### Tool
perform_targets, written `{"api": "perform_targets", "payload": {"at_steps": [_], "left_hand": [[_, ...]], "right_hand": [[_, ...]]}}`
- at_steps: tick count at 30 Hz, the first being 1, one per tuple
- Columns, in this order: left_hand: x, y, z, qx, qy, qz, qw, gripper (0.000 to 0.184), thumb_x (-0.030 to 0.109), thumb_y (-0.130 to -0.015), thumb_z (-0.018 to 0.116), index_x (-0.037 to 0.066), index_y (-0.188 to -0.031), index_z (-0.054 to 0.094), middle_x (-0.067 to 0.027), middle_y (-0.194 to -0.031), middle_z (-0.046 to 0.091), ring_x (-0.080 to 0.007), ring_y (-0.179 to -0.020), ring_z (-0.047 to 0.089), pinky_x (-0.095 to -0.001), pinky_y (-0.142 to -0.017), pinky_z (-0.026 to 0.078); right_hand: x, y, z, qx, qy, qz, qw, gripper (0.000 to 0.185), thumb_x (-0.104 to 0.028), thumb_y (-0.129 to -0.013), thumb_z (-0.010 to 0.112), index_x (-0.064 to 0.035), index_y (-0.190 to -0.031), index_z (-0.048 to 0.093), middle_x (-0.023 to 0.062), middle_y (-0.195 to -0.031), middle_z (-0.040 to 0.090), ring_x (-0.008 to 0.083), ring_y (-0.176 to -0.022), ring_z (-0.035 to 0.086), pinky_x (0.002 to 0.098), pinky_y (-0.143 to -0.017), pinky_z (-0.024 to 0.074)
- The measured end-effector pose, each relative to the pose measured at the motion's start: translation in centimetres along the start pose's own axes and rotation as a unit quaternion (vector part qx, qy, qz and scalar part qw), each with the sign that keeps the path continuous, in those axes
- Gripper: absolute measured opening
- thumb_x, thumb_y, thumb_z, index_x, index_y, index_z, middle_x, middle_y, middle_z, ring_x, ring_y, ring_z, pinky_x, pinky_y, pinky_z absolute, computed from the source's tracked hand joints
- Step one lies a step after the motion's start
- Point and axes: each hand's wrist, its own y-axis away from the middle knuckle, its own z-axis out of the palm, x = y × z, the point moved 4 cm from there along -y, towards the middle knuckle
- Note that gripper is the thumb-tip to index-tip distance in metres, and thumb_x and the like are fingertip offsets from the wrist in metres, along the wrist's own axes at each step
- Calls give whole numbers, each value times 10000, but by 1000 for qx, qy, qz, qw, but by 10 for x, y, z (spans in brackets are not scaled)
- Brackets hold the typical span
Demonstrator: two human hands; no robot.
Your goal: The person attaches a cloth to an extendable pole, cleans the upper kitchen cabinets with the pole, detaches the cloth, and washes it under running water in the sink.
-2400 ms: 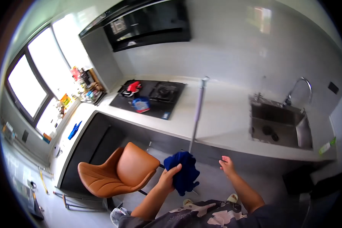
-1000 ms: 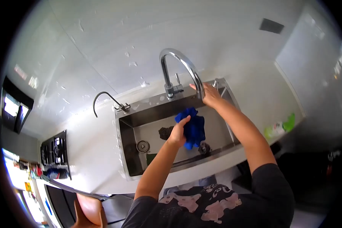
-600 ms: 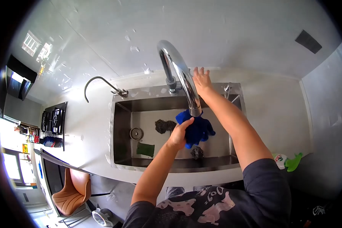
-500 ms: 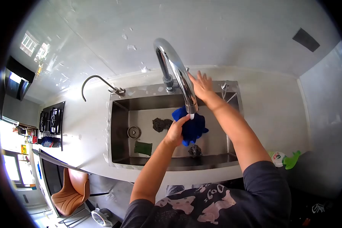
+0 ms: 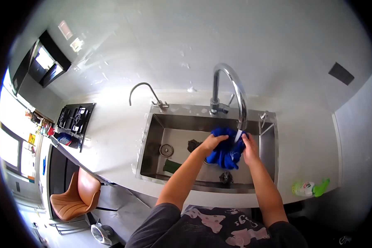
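A blue cloth hangs bunched between my two hands, over the steel sink. My left hand grips its upper left side, the thumb lying on top. On the other side, my right hand has its fingers closed on the cloth's right edge. Whitish water runs from the tall chrome faucet onto the cloth. Beneath, a dark scouring pad lies near the sink's front wall. Another dark scourer and a green pad are left of my hands, partly hidden by my left forearm.
A thin curved tap stands behind the sink's left corner. The drain is at the basin's left. On the right counter lies a green-and-white spray bottle. A black stove and a brown chair are to the left.
My right hand has come down from beside the faucet's base to the blue cloth and taken hold of it. Water now flows over the cloth. The view has shifted.
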Motion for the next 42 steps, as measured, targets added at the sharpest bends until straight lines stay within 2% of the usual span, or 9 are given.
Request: {"api": "perform_targets", "payload": {"at_steps": [4, 7, 12, 15, 19, 23, 26, 32, 42], "left_hand": [[-56, -7, -29, 62, 27, -118, 991, 507, 361, -796, 676, 87, -1199, 535, -85, -1138, 590, -237, -1011, 580, -445, -883, 458], [-85, -4, -14, 80, 102, -229, 965, 938, 768, -681, 512, 166, -1382, 352, -100, -1465, 270, -309, -1369, 163, -681, -990, 51], [-105, -68, -2, -164, 319, -119, 926, 570, 599, -841, 472, 86, -1054, 600, -124, -992, 641, -278, -858, 621, -398, -822, 497], [-122, -88, 29, -389, 707, -35, 590, 629, 667, -788, 495, 58, -877, 625, -110, -736, 637, -286, -594, 613, -365, -603, 533], [-96, -61, 11, 149, 208, 3, 967, 628, 622, -819, 481, 61, -1097, 541, -138, -1008, 605, -246, -953, 568, -442, -810, 453], [-74, -32, 30, 247, 58, -81, 964, 662, 553, -845, 509, 94, -1304, 380, -154, -1149, 545, -248, -1045, 525, -365, -840, 448], [-111, -75, -19, 174, -551, 55, 815, 562, 425, -893, 501, 134, -1345, 338, -145, -1161, 533, -283, -1015, 539, -389, -848, 466], [-118, -55, -7, 153, -28, -54, 986, 570, 312, -851, 537, 228, -1373, 324, -221, -1358, 351, -352, -1220, 404, -417, -931, 402], [-35, -4, 2, 98, -635, 147, 752, 488, 167, -745, 622, 33, -1198, 501, -187, -1177, 529, -269, -1135, 498, -349, -921, 423]], "right_hand": [[-28, 10, 29, 78, -109, 9, 991, 267, -290, -865, 621, -105, -1039, 538, 18, -939, 599, 124, -862, 576, 293, -759, 478], [-32, 16, 44, 59, -33, -42, 997, 214, -233, -876, 600, -90, -1023, 541, 14, -898, 584, 116, -822, 565, 272, -753, 470], [-5, 32, 60, 39, 195, -142, 970, 226, -213, -853, 630, -44, -996, 587, 9, -882, 599, 95, -792, 552, 257, -731, 444], [-23, 38, 78, 37, 397, -226, 889, 325, -300, -805, 670, 12, -862, 598, 197, -724, 609, 330, -667, 611, 358, -639, 470], [3, -15, 30, 92, 557, -131, 815, 335, -377, -802, 611, -43, -815, 630, 225, -723, 605, 415, -730, 583, 465, -640, 457], [18, -18, 7, 154, 580, -118, 792, 433, -431, -832, 522, -13, -794, 626, 225, -740, 616, 413, -744, 592, 472, -659, 466], [21, 17, 28, 94, 596, -122, 788, 433, -431, -850, 513, -15, -806, 626, 250, -727, 608, 434, -729, 587, 496, -658, 462], [12, -25, -5, 186, 585, -187, 767, 334, -305, -853, 561, -1, -989, 582, 257, -893, 612, 430, -851, 583, 441, -714, 474], [-4, -9, -4, -210, 363, -107, 901, 278, -8, -820, 557, -30, -1096, 569, 64, -1061, 605, 163, -996, 550, 290, -908, 400]]}}
